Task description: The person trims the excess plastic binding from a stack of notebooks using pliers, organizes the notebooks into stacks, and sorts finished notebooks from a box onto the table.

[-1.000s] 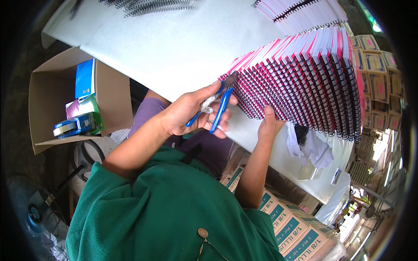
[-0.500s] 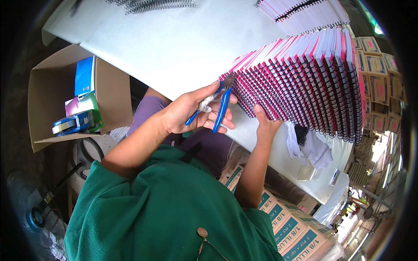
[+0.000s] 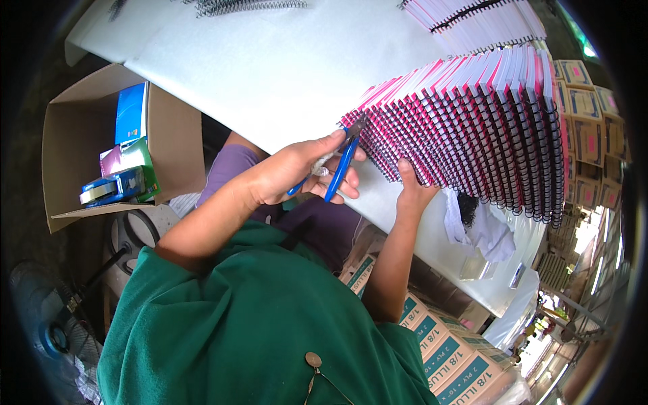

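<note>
My left hand [image 3: 297, 169] is wrapped round a pair of blue-handled wire cutters [image 3: 344, 162], with something whitish wound about one handle. The metal jaws meet the coil ends at the near left corner of a long row of spiral-bound notebooks [image 3: 466, 128]. These have black coils, white pages and pink covers, and stand packed together with their spines toward me. Against the lower edge of that row rests my right hand [image 3: 415, 189]. Its thumb is up on the coils, while the other fingers are hidden under or behind the notebooks.
The row lies on a white table [image 3: 270, 81]. More spiral notebooks [image 3: 472, 27] and loose black coils [image 3: 250, 8] are at the far side. An open cardboard box [image 3: 179, 148] with a tape dispenser [image 3: 115, 187] stands left, above a fan [image 3: 57, 337]. Printed cartons [image 3: 452, 358] sit lower right.
The cutter handles have come slightly closer together in my left hand, and the jaws have shifted a little along the coil ends. My right hand has hardly moved.
</note>
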A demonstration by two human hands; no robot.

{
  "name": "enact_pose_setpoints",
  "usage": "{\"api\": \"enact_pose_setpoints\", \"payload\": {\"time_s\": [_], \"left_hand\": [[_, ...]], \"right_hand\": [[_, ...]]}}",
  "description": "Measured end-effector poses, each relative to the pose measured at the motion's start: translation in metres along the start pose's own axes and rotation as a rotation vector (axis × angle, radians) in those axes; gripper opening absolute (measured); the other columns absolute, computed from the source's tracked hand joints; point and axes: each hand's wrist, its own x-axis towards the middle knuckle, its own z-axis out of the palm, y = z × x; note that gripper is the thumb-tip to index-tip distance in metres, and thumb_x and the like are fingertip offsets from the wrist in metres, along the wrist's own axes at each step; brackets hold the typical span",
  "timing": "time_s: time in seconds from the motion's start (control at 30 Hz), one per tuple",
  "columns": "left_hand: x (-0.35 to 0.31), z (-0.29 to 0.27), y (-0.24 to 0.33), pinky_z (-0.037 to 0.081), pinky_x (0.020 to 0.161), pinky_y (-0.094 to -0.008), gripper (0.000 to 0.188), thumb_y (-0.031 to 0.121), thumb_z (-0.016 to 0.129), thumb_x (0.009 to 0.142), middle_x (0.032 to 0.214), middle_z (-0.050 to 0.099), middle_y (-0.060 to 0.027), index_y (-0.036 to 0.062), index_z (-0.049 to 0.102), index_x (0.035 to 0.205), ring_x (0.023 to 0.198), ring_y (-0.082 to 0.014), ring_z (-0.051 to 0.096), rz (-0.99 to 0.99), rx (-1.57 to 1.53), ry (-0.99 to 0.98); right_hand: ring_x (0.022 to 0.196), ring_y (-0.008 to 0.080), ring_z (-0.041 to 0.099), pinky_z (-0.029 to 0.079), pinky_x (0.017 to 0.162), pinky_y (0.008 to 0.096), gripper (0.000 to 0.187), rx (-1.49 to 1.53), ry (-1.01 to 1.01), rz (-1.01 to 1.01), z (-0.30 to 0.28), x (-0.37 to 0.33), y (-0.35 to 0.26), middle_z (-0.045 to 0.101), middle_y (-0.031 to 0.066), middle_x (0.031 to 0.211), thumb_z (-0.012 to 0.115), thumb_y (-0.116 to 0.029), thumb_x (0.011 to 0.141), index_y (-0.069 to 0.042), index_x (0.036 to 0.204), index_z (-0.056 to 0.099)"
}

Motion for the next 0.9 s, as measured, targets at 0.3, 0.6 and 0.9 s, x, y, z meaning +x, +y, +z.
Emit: {"api": "enact_pose_setpoints", "payload": {"time_s": [0.3,0.6,0.9], "left_hand": [[-0.002,0.017,-0.002,0.044,0.066,-0.0400,0.050,0.045,0.034,0.097,0.077,0.056,-0.0195,-0.0012,0.049,0.107,0.070,-0.0262,0.058,0.180,1.042,0.537],[-0.010,-0.007,0.006,0.053,0.073,-0.0373,0.055,0.051,0.028,0.096,0.095,0.062,-0.0106,0.0052,0.051,0.117,0.091,-0.0240,0.064,-0.087,-0.131,-0.039],[-0.006,0.019,0.000,0.046,0.062,-0.0306,0.052,0.048,0.030,0.097,0.077,0.057,-0.0074,0.0008,0.050,0.109,0.067,-0.0162,0.057,0.058,1.271,0.608]], "right_hand": [[0.121,0.0263,0.041,0.028,0.106,0.0401,0.088,0.089,0.016,0.069,0.006,-0.002,-0.007,0.037,0.0180,0.135,0.079,-0.011,0.068,0.007,0.135,0.026],[0.106,0.0243,0.053,0.040,0.095,0.0375,0.062,0.051,-0.055,-0.010,0.011,-0.007,0.006,0.052,0.0157,0.118,0.075,-0.010,0.071,0.008,0.122,0.044],[0.102,0.0221,0.054,0.041,0.095,0.0365,0.067,0.127,-0.008,0.041,0.012,-0.010,0.007,0.053,0.0132,0.115,0.078,-0.009,0.069,0.007,0.122,0.043]]}}
